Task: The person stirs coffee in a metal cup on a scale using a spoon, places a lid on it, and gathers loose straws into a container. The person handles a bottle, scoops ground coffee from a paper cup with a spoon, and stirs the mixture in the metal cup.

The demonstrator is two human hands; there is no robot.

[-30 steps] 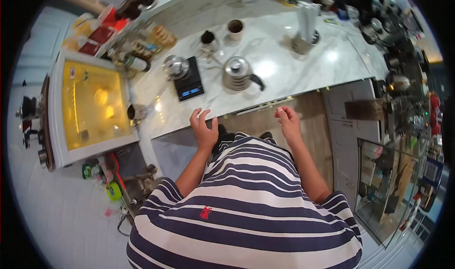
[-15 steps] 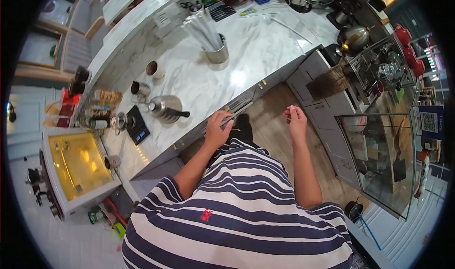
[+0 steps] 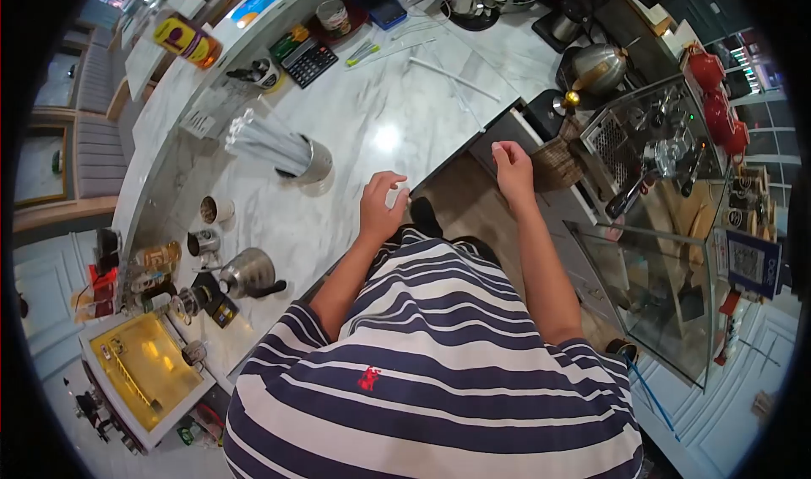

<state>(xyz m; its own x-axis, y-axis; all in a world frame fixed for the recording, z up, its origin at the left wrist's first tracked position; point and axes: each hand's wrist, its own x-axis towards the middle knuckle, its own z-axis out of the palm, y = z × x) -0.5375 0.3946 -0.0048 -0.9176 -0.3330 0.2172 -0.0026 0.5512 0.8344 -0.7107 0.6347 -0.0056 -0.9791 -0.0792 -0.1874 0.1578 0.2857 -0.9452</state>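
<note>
My left hand (image 3: 383, 209) is raised over the front edge of the marble counter (image 3: 363, 124), palm inward. Its thumb and fingers are apart, with nothing between them. To the right, over the floor gap by the coffee machine's drip tray (image 3: 610, 141), my right hand (image 3: 514, 175) is up with its fingers curled together. Whatever may be inside them is hidden. Nearest to my left hand on the counter is a metal cup (image 3: 319, 163) of wrapped straws (image 3: 266, 145). Further left stands a steel gooseneck kettle (image 3: 250, 273) with a black handle.
A black scale (image 3: 221, 300), glassware and a yellow-lit box (image 3: 148, 369) are at the left. Toward the back lie a calculator (image 3: 307, 62), a syrup-like bottle (image 3: 187, 40) and a loose straw (image 3: 452, 78). A glass case (image 3: 650, 293) and another kettle (image 3: 598, 70) stand right.
My view has turned right, so the counter items appear further left. My left hand has risen from the drawer front to above the counter edge. My right hand is higher, toward the counter corner.
</note>
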